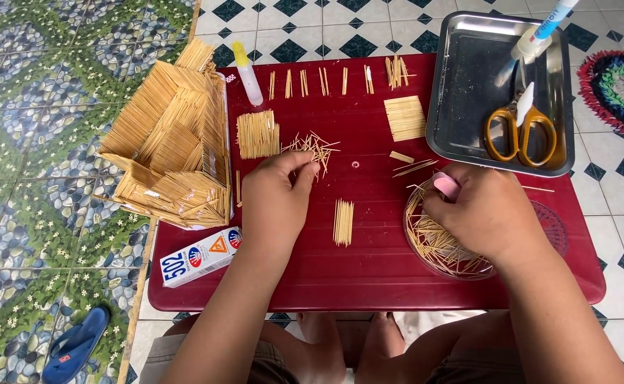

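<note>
I'm pinching my left hand (276, 192) on the loose toothpick heap (312, 147) mid-table, just beyond its fingertips. My right hand (486, 213) is gripping a pink clipper (446, 185) over the toothpick dish (436, 245) at the right edge.

Red table (369, 263), pale straw-yellow toothpick house (173, 142), orange-handled scissors (520, 131), silver tray (461, 85), black-and-white diamond floor tiles (312, 28)

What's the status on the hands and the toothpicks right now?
Left hand pinching loose toothpick pile. Right hand over clear toothpick dish, pink piece at fingertips. Neat bundle between hands, untouched.
</note>
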